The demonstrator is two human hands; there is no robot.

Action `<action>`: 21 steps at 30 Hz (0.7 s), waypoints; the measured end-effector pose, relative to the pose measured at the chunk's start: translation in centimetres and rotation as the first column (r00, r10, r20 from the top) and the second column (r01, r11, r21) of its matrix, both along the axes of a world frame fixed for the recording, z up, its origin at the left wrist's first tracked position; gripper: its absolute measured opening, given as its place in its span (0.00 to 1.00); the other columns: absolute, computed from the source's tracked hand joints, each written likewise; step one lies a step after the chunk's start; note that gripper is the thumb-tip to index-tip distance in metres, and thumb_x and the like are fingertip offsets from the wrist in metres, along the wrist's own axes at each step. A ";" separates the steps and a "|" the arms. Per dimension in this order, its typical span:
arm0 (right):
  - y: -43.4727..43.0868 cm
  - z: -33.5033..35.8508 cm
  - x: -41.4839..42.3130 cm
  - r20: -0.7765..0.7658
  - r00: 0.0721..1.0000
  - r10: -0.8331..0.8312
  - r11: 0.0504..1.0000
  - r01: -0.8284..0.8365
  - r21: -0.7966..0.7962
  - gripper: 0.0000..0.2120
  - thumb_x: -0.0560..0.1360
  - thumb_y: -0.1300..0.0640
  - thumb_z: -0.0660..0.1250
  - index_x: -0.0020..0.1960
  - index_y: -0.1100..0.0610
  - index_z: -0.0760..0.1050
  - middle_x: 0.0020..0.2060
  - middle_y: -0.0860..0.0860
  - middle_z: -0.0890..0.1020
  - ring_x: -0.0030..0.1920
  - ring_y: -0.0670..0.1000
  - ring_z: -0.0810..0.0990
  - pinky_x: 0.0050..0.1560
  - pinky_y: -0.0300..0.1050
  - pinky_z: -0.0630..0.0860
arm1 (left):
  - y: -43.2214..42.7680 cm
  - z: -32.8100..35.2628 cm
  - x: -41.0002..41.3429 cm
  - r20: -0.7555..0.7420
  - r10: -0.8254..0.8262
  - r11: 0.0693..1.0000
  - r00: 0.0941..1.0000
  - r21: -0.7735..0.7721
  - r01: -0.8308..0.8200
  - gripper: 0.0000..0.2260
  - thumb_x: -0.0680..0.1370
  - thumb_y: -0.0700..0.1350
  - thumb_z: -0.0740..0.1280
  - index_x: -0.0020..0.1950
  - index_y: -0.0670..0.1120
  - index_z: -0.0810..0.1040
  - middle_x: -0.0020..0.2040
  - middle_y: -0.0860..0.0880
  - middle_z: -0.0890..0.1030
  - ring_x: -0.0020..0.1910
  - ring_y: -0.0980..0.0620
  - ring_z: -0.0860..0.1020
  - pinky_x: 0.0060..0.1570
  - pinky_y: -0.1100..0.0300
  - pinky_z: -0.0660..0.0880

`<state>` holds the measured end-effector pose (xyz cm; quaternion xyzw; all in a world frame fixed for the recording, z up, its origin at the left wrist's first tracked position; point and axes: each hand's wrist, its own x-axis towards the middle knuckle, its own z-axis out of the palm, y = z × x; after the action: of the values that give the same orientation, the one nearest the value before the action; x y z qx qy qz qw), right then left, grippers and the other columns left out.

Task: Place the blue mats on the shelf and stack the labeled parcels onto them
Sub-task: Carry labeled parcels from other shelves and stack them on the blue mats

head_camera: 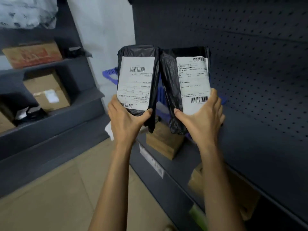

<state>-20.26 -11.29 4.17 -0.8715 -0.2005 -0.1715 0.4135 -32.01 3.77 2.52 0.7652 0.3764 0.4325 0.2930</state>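
I hold two black plastic-wrapped parcels side by side, each with a white barcode label facing me. My left hand (124, 120) grips the bottom of the left parcel (138, 80). My right hand (202, 117) grips the bottom of the right parcel (185, 84). Both parcels hang above the dark shelf (250, 147) on the right. Behind them a blue mat (110, 75) with a ribbed edge lies on that shelf, mostly hidden by the parcels.
A dark pegboard back panel (250, 55) rises behind the right shelf. A brown cardboard box (164, 140) sits under the parcels, another box (221, 189) lower down. The left shelving (53, 114) holds cardboard boxes and dark items. Beige tiled floor (58, 197) lies between.
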 end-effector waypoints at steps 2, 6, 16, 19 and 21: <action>1.2 1.0 3.7 0.013 1.000 -0.021 1.000 0.021 0.002 0.58 0.58 0.36 0.77 0.77 0.57 0.53 0.72 0.55 0.66 0.72 0.58 0.64 0.70 0.58 0.61 | 1.8 1.1 3.9 0.000 -0.029 0.999 1.000 0.020 0.029 0.45 0.63 0.59 0.77 0.72 0.43 0.61 0.64 0.45 0.68 0.66 0.47 0.65 0.58 0.45 0.72; 2.3 1.0 9.1 -0.011 0.997 -0.073 0.997 0.072 -0.024 0.57 0.59 0.37 0.77 0.77 0.58 0.53 0.72 0.56 0.66 0.71 0.58 0.65 0.69 0.59 0.61 | 4.0 1.2 10.4 -0.058 -0.092 0.995 0.994 0.026 0.093 0.44 0.63 0.60 0.76 0.71 0.41 0.63 0.63 0.43 0.69 0.65 0.45 0.67 0.58 0.45 0.73; 4.9 -2.4 15.3 -0.325 0.914 -0.242 0.953 0.162 -0.255 0.57 0.64 0.34 0.73 0.79 0.60 0.48 0.75 0.60 0.59 0.75 0.61 0.58 0.72 0.61 0.54 | 9.7 0.2 20.3 -0.463 -0.269 0.958 0.844 -0.037 0.285 0.46 0.62 0.63 0.77 0.68 0.37 0.63 0.65 0.39 0.68 0.67 0.38 0.66 0.60 0.39 0.71; 6.0 -2.6 15.9 -0.318 0.892 -0.321 0.915 0.206 -0.348 0.56 0.63 0.34 0.73 0.77 0.61 0.51 0.74 0.60 0.60 0.74 0.62 0.59 0.72 0.61 0.55 | 11.8 0.3 21.8 -0.544 -0.380 0.919 0.748 -0.133 0.371 0.45 0.64 0.64 0.76 0.69 0.37 0.63 0.68 0.39 0.66 0.70 0.38 0.64 0.65 0.39 0.67; 6.6 -2.5 16.1 -0.344 0.868 -0.358 0.889 0.203 -0.411 0.57 0.63 0.32 0.72 0.78 0.61 0.50 0.75 0.60 0.60 0.74 0.62 0.59 0.72 0.61 0.55 | 13.0 0.4 22.6 -0.578 -0.462 0.880 0.673 -0.205 0.428 0.46 0.66 0.64 0.75 0.71 0.37 0.62 0.71 0.38 0.64 0.72 0.39 0.62 0.68 0.41 0.65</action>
<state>-4.12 -4.71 1.69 -0.9685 -0.0063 -0.0041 0.2488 -9.42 16.76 2.97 0.9231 0.2638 0.0669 0.2716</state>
